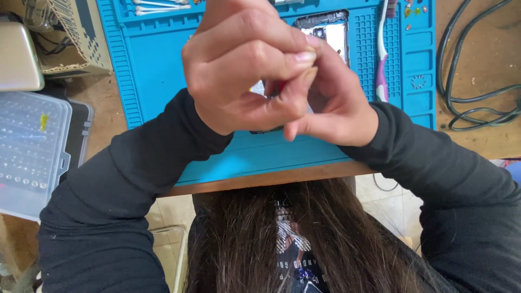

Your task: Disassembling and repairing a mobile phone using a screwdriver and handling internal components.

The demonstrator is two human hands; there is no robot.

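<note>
Both hands are bunching together right over the middle of the mat. The left hand [244, 65] is pinching thumb against forefinger, tight grip, and the right hand [331, 103] is curling in against it from the other side. Between them something small with a bit of red [279, 87] is peeking out, but it's mostly hidden, so I can't tell exactly what it is or which hand is really gripping it.

Just behind the hands, an opened phone [325, 32] is lying on the blue silicone repair mat [152, 59] with its back off and its insides showing, so I'd guess the teardown is well underway and nowhere near buttoned up. Tiny loose bits [411, 11] are sitting in the mat's top right compartments.

Beside the phone a pink and white toothbrush [382, 59] is lying lengthwise, and cotton swabs [160, 6] are resting in the top tray.

Off the mat on the worktop [477, 59]: a clear plastic parts box [30, 146] at the left, a patterned cardboard box [73, 32] up in the left corner, and dark cables [472, 81] looping at the right.
</note>
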